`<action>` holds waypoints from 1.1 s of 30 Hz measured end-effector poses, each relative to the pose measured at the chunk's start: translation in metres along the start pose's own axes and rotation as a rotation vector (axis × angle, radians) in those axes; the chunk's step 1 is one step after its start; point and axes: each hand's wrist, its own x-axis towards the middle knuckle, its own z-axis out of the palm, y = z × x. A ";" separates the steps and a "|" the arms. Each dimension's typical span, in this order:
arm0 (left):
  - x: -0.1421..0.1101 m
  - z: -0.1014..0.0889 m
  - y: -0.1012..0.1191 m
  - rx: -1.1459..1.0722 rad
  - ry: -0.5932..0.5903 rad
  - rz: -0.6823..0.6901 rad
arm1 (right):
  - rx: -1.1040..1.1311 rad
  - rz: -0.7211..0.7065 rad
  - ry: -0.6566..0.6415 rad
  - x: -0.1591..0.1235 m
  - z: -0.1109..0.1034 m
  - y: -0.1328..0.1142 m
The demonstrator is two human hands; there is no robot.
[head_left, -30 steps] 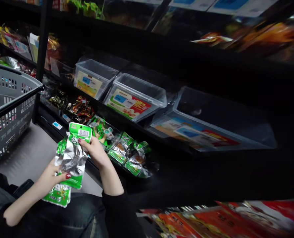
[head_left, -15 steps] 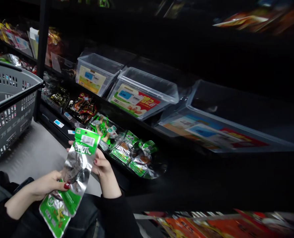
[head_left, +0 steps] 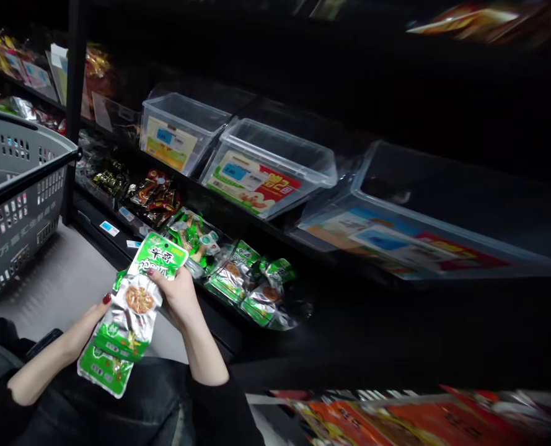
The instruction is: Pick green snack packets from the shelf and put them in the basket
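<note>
Both hands hold green and silver snack packets point(head_left: 136, 303) in front of a low shop shelf. My right hand point(head_left: 177, 294) grips the upper part of the front packet, fingers curled over its green top. My left hand point(head_left: 87, 325) is behind the packets' lower left edge, one red-nailed finger showing at the side. A second green packet point(head_left: 105, 370) sticks out below the first. More packets of the same kind point(head_left: 247, 285) lie on the bottom shelf just right of my right hand.
A grey shopping basket point(head_left: 19, 198) stands on the floor at the left. Clear plastic bins point(head_left: 266, 170) with labels sit tilted on the shelf above. Dark snack packs point(head_left: 152, 198) lie on the lower shelf. Red packets point(head_left: 396, 421) fill the bottom right corner.
The front packet has been turned over: its silver back showed before, its printed face with a window shows now. My right hand moved up onto its top edge.
</note>
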 end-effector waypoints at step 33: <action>-0.014 0.011 0.001 1.840 0.580 0.535 | -0.366 -0.176 -0.016 -0.016 0.032 0.025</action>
